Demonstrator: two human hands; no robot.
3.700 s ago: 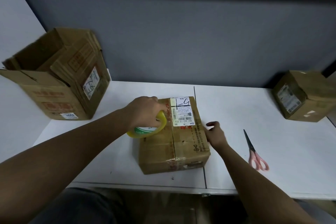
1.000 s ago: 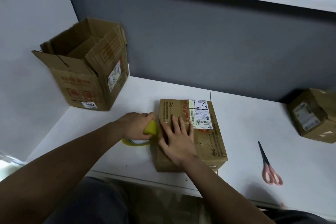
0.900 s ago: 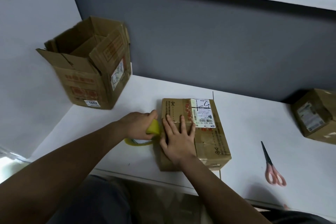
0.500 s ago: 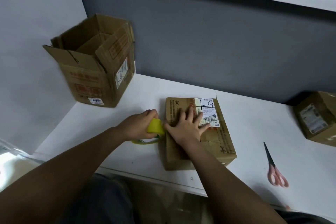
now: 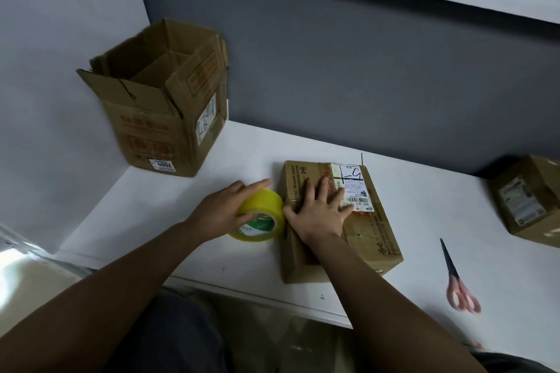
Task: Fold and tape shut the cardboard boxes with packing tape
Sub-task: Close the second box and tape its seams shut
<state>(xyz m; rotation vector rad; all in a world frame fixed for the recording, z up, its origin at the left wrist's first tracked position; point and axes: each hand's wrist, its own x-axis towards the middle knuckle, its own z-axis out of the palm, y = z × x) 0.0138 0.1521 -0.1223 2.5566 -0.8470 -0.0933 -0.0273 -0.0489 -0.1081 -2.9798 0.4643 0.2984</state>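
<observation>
We press our flat right hand on the box, steadying it; left hand grips the tape roll against its left side.

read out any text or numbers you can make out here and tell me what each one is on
"4002": white sticker low on the open box.
"502-602-12": shipping label on the closed box.
Red print on both boxes, the label's fine print, the tape roll core and the far right box's label: too blurred to read.
</observation>
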